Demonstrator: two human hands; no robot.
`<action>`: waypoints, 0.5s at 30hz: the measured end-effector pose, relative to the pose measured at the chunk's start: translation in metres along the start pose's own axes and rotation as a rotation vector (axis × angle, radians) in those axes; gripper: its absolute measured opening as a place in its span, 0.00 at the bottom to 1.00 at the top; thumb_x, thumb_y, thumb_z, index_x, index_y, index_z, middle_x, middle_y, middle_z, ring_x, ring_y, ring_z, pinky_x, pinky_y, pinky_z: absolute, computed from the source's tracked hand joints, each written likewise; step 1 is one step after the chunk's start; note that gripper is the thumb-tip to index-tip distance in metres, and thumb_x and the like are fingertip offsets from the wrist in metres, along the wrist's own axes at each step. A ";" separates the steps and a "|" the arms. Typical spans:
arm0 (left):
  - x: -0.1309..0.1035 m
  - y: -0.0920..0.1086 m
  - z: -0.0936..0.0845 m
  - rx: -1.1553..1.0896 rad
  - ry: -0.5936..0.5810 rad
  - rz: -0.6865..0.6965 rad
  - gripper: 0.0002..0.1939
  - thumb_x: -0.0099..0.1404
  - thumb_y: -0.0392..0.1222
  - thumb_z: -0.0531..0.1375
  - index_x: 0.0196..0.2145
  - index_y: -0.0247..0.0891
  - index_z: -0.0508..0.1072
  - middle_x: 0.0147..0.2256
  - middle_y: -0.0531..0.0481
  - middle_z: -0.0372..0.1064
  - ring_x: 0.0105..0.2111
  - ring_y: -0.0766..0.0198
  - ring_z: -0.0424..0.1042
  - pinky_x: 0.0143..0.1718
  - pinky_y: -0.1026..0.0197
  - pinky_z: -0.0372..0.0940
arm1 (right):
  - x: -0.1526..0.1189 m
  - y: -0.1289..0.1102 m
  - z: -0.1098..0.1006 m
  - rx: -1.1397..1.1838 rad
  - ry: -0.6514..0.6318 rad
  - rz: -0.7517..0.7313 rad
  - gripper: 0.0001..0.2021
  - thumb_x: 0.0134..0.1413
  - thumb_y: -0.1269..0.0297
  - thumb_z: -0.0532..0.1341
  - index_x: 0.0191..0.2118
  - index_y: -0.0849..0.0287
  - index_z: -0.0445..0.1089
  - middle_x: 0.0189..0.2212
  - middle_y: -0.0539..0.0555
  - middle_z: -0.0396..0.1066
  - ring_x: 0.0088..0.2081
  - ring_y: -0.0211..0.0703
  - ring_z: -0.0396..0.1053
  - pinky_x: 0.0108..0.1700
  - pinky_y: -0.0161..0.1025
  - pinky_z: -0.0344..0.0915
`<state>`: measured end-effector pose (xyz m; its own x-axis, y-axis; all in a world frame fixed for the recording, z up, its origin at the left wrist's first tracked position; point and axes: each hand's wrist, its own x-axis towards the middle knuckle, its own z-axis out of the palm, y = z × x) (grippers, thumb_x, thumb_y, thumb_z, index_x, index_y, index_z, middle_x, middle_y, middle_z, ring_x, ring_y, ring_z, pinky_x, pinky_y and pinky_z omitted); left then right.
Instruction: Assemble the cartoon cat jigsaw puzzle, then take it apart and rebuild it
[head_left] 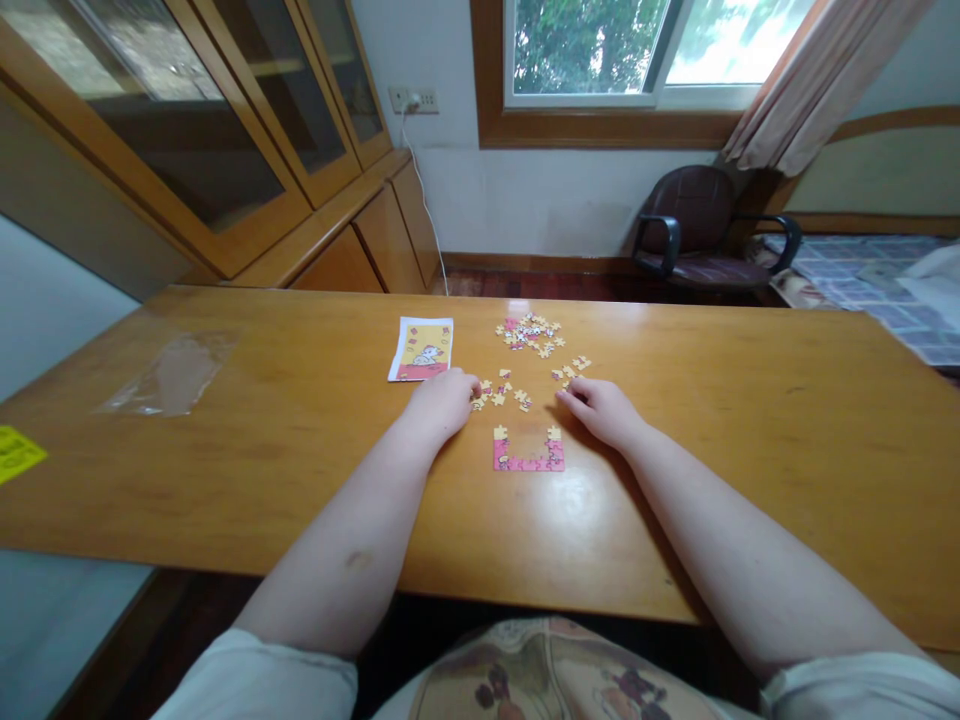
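A partly joined jigsaw puzzle (529, 464) lies near the table's front, pink along its bottom and sides with yellow at the upper ends. Beyond it, my left hand (444, 402) rests with curled fingertips at a group of loose yellow puzzle pieces (498, 398). My right hand (604, 408) has thumb and fingers drawn together beside another small group of yellow pieces (570, 371). Whatever either hand's fingertips hold is too small to make out. Just past my left hand lies a picture card (421, 346) showing a white animal on yellow and pink.
A heap of mixed puzzle pieces (529, 331) lies farther back on the wooden table (300, 440). At the left are a clear plastic bag (176, 372) and a yellow sticker (19, 453). An office chair (694, 225) stands beyond the table, with a glass-door cabinet (225, 110) at left.
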<state>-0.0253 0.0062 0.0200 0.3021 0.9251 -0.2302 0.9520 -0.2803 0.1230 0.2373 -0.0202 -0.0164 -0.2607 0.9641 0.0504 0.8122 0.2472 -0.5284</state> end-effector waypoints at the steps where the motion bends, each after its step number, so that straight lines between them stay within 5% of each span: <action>1: 0.001 0.000 0.001 0.008 -0.003 -0.002 0.12 0.59 0.38 0.57 0.41 0.44 0.76 0.43 0.45 0.72 0.42 0.57 0.71 0.40 0.59 0.65 | 0.000 0.000 0.000 0.003 0.000 0.001 0.19 0.59 0.50 0.49 0.24 0.56 0.60 0.22 0.50 0.64 0.27 0.40 0.60 0.31 0.34 0.53; 11: 0.000 0.011 -0.006 0.046 -0.068 -0.085 0.15 0.62 0.49 0.54 0.35 0.39 0.76 0.38 0.41 0.75 0.39 0.55 0.73 0.39 0.58 0.66 | 0.000 0.002 0.002 0.032 0.020 -0.024 0.18 0.58 0.52 0.52 0.23 0.57 0.59 0.20 0.48 0.61 0.25 0.37 0.58 0.29 0.33 0.52; 15: 0.001 0.010 -0.004 0.013 -0.004 -0.109 0.14 0.64 0.45 0.52 0.36 0.39 0.76 0.39 0.42 0.75 0.39 0.55 0.73 0.39 0.59 0.66 | 0.001 0.007 0.006 0.041 0.043 -0.029 0.18 0.58 0.52 0.53 0.22 0.57 0.59 0.20 0.49 0.63 0.25 0.38 0.58 0.29 0.34 0.52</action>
<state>-0.0160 0.0060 0.0251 0.1966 0.9494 -0.2451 0.9798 -0.1810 0.0847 0.2393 -0.0177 -0.0248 -0.2607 0.9600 0.1020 0.7825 0.2720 -0.5602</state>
